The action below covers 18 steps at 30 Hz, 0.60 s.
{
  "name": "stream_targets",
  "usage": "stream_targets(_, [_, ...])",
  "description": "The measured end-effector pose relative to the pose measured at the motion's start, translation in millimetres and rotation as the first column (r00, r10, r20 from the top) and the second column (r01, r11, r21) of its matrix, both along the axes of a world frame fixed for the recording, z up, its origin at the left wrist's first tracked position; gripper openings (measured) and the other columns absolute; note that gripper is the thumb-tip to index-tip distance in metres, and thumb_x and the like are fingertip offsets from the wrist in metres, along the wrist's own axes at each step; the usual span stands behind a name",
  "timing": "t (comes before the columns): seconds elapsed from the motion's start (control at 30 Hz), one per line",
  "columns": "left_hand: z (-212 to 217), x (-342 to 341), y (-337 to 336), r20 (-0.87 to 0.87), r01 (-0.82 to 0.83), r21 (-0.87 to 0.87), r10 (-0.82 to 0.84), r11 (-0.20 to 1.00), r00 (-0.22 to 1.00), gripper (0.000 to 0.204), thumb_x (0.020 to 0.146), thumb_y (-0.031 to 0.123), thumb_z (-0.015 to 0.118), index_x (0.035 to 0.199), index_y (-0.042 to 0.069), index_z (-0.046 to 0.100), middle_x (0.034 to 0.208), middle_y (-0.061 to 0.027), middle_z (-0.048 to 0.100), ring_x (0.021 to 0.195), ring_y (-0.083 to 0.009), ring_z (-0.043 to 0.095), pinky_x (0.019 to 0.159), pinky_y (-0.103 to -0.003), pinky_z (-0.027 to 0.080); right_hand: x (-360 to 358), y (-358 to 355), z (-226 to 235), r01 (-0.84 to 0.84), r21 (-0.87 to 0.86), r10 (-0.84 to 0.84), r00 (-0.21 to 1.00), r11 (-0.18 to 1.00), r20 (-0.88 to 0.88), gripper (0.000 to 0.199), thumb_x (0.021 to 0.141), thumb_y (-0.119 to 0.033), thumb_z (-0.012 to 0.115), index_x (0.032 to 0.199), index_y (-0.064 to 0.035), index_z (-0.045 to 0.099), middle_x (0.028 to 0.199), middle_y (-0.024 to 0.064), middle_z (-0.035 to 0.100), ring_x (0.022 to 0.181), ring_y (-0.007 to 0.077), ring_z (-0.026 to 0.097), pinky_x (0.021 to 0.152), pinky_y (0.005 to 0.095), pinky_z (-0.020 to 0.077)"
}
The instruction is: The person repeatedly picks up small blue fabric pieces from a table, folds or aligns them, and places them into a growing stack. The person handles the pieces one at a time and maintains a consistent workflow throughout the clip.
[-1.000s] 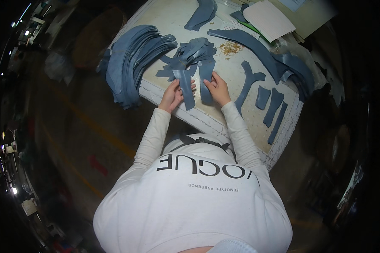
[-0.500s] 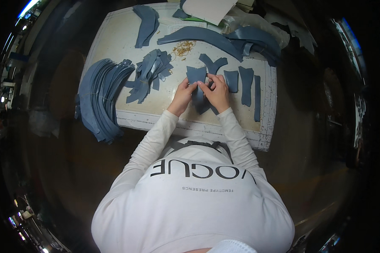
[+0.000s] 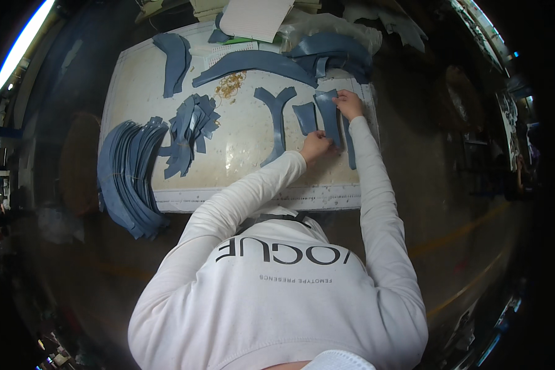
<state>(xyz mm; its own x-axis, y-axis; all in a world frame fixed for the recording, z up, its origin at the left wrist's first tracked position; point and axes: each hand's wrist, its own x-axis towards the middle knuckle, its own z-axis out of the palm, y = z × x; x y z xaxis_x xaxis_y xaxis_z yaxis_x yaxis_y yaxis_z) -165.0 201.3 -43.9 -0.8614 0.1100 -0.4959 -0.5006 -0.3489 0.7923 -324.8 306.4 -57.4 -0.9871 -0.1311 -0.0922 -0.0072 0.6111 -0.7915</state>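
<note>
A long blue-grey cut piece [image 3: 329,118] with a flared top, seemingly leather, lies on the white worktable [image 3: 240,132] at the right. At its upper right corner, my right hand [image 3: 350,106] pinches the edge between thumb and fingers. My left hand [image 3: 317,147] is closed at the lower end, its fingertips partly hidden. Just left of this piece lies a short trapezoid piece [image 3: 306,118]. To its right, a narrow strip [image 3: 351,148] runs partly beneath my right wrist. A Y-shaped piece [image 3: 277,120] lies further left.
A thick stack of curved pieces [image 3: 128,176] overhangs the table's left edge. Beside it sits a tied bundle [image 3: 188,132]. Rubber bands [image 3: 229,85] lie farther back, near long curved pieces [image 3: 253,65]. Papers [image 3: 258,18] and clear plastic [image 3: 333,26] are at the far edge.
Both hands have moved right from above the Y-shaped piece, where they held a flared piece up, to the long flared piece on the table. The Y-shaped piece is now uncovered. The view has shifted.
</note>
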Motion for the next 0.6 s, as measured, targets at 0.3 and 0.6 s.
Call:
stream_targets(0.3, [39.9,49.8,-60.7,-0.174,0.197,0.007,-0.193,0.980,0.966,0.024,0.094,0.018,0.050,0.112,0.003,0.056,0.100,-0.0082,0.064,0.086,-0.0156,0.064,0.078,-0.024,0.051,37.1,-19.3,14.5,0.025,0.339,0.093,0.941,0.940,-0.326,0.041,0.074,-0.009,0.071,0.112,-0.0056,0.057,0.105,0.0162,0.057,0.089,0.0310,0.062,0.080,0.0362,0.0498])
stream_targets(0.6, [55.0,97.8,-286.3,-0.512,-0.603,-0.772,0.366,0.200,0.777,0.022,0.082,0.022,0.061,0.096,0.005,0.067,0.083,-0.0092,0.069,0.076,-0.0205,0.067,0.071,-0.030,0.050,139.0,-24.7,32.5,-0.013,0.619,0.116,0.985,0.785,-0.127,0.068,0.077,-0.013,0.069,0.136,-0.0131,0.035,0.117,0.0214,0.044,0.107,0.0386,0.049,0.086,0.0440,0.0472])
